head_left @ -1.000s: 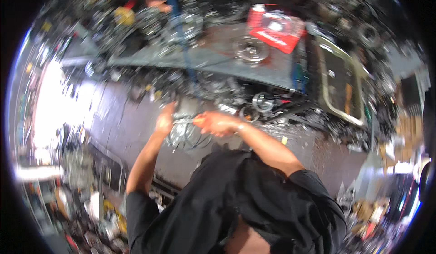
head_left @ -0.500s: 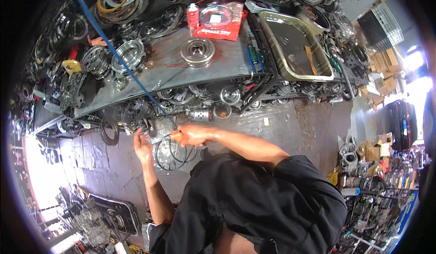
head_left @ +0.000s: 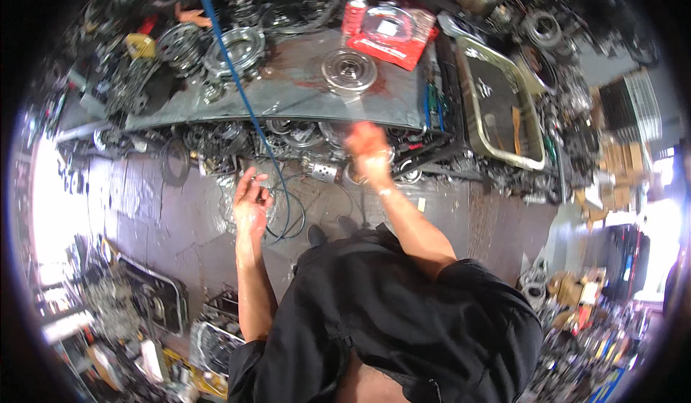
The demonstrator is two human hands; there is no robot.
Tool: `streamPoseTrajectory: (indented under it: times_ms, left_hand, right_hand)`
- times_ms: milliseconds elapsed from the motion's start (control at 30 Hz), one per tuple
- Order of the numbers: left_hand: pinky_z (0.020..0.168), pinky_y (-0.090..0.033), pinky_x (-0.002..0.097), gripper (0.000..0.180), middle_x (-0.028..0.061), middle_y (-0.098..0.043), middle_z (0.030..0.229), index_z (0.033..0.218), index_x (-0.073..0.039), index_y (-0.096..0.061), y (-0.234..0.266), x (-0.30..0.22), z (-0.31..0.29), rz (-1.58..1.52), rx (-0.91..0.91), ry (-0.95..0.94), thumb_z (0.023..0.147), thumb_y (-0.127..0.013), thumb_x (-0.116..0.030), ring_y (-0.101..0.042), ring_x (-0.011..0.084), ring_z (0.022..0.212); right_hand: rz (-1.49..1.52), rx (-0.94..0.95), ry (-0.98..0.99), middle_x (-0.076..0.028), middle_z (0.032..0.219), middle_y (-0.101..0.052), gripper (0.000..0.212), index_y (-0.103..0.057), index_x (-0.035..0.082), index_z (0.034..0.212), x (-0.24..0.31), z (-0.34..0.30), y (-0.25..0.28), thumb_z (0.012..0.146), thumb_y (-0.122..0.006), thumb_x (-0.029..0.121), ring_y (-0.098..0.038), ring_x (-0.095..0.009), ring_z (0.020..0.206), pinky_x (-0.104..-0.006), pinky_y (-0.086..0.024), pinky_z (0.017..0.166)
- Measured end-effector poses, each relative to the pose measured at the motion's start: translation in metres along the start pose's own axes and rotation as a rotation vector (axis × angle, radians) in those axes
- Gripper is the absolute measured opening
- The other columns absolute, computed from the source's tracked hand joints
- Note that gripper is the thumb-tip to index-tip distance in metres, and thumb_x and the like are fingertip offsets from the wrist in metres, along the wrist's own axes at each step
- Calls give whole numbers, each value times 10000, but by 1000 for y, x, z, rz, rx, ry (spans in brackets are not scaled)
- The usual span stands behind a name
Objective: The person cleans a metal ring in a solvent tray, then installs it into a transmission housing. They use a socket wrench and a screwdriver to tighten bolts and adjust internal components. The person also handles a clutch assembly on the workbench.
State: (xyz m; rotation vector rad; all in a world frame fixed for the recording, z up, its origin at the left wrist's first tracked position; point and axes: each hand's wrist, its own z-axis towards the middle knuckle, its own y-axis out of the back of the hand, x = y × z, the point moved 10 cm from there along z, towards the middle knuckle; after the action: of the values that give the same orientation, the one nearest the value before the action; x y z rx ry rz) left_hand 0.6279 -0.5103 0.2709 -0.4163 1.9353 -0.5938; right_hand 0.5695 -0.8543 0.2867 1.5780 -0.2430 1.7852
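A thin dark metal ring (head_left: 286, 212), large and flat, hangs in the person's left hand (head_left: 250, 203), whose fingers curl shut around its upper left edge; the hoop drops away below and to the right of those fingers, over the stained brown floor (head_left: 180, 223). A second thin ring or wire seems to lie with it, but the pictures do not show this clearly. The blue hose (head_left: 234, 72) runs down from the top of the view and passes just above the left fingertips.

The right hand (head_left: 368, 149) is raised higher and to the right, well apart from the ring. It is blurred, so whether its fingers are spread or closed cannot be told, nor whether they hold anything. It sits at the front edge of the grey metal workbench (head_left: 288, 97).

Just beyond the right fingers, on the bench top, lies a round silver disc-shaped part (head_left: 348, 69), and farther out a red flat carton with a clear round part on it (head_left: 392, 32). To the right of the fingers stands a rectangular metal pan with a pale rim (head_left: 497, 100). Below the bench edge, between the two hands, sits a small silver cylindrical part (head_left: 322, 169) among dark gears and rings
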Motion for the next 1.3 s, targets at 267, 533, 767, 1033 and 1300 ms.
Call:
streamPoseTrajectory:
  times_ms: [267,533,767,1033,1300]
  left_hand:
    - [912,-524,396,458,220,-565,1306,1411,2,-440,17,30,-122,-67,-85,-10,965,-541,-7,-644,310,1112]
    - [936,-559,444,615,270,-422,1482,1517,-28,-284,83,19,-236,-253,-218,-285,959,-532,45,-611,395,1196]
    - [916,-573,393,705,221,-279,1595,1584,-28,-138,138,28,-308,-204,-127,-356,972,-474,69,-637,365,1169]
    - [1028,-522,460,726,229,-326,1555,1584,-9,-112,295,26,-466,-353,-433,-613,963,-475,84,-578,354,1245]
    - [941,-548,430,405,173,-571,1252,1380,2,-445,439,111,-593,-879,-1167,-711,981,-510,15,-646,297,1082]
  right_hand:
    - [850,-308,-120,-41,864,-580,188,-588,56,996,-149,90,131,1008,-521,231,-578,-207,799,-393,-515,760]
    - [14,370,-869,-102,784,-632,283,-636,-27,1085,-167,-48,25,949,-635,221,-595,-202,579,-309,-527,468]
    - [67,1760,-127,-35,912,-677,232,-675,19,1151,126,-316,-225,954,-686,141,-561,-73,675,-226,-459,595]
    - [-17,2360,74,-65,978,-719,165,-704,-13,1063,237,-609,-317,921,-698,72,-646,-112,832,-264,-528,716]
    - [-135,2357,202,-79,792,-690,137,-674,-32,983,233,-802,-478,909,-718,75,-655,-127,662,-269,-539,574]
